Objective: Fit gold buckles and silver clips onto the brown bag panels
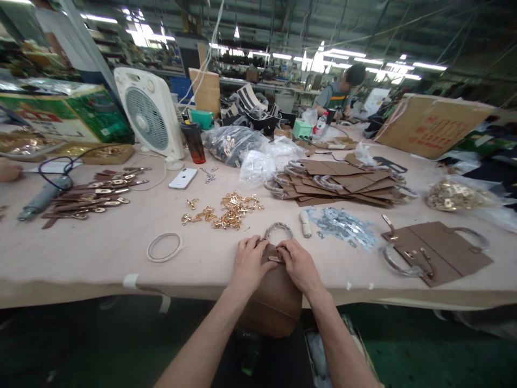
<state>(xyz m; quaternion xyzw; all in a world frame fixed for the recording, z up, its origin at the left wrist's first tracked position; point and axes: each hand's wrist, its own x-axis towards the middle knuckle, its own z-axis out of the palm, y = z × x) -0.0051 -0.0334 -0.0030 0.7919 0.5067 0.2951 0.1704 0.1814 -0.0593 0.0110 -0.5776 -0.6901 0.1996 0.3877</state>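
Note:
A brown leather bag panel (pixel 278 304) with a plastic-wrapped handle (pixel 278 226) hangs over the table's front edge, bent downward. My left hand (pixel 251 264) grips its upper left part, fingers over the top and thumb pointing inward. At the upper right, my right hand (pixel 297 264) pinches near a small gold metal fitting (pixel 275 259) on the panel. Whatever lies beneath the right fingertips is mostly hidden. Just beyond the hands lie a pile of gold hardware pieces (pixel 234 210), a pile of flat silver metal plates (pixel 343 226) and a whitish roll (pixel 305 224).
Stacked brown panels (pixel 343 180) lie behind; another panel with handles (pixel 440 250) is at right. Leftward are a tape ring (pixel 165 247), a phone (pixel 183 178), leather straps (pixel 92 194), an electric screwdriver (pixel 44 198) and a fan (pixel 149 113). A co-worker (pixel 337 97) is across the table.

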